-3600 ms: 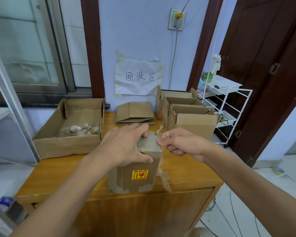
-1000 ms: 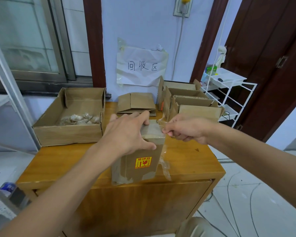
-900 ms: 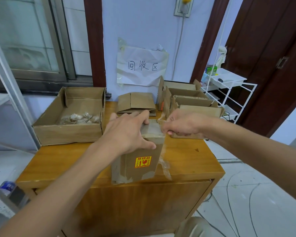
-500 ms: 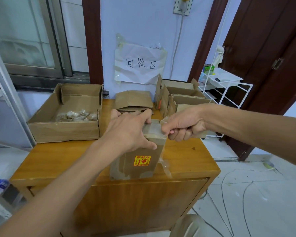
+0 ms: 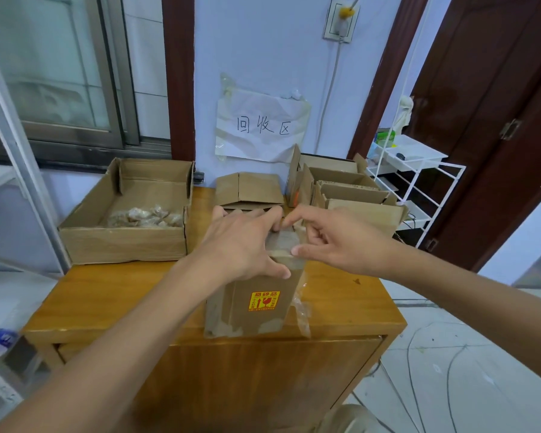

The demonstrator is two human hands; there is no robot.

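A small brown cardboard box (image 5: 256, 307) with a yellow fragile sticker stands upright near the front edge of the wooden cabinet top (image 5: 107, 292). My left hand (image 5: 241, 242) grips its top from the left, thumb down the front face. My right hand (image 5: 341, 242) reaches in from the right. Its forefinger and thumb pinch at the clear tape (image 5: 283, 240) across the box's top, and the other fingers are curled. A loose strip of clear tape (image 5: 302, 310) hangs down the box's right side.
A large open carton (image 5: 122, 245) holding crumpled tape wads (image 5: 144, 214) sits at the left. A folded carton (image 5: 247, 189) lies behind the box, with several open cartons (image 5: 350, 189) at the back right. A white wire rack (image 5: 419, 176) stands right of the cabinet.
My right hand, which was pinching tape at the box's right top edge and pulling outward, has come back over the top with thumb and forefinger spread. My left hand keeps its hold.
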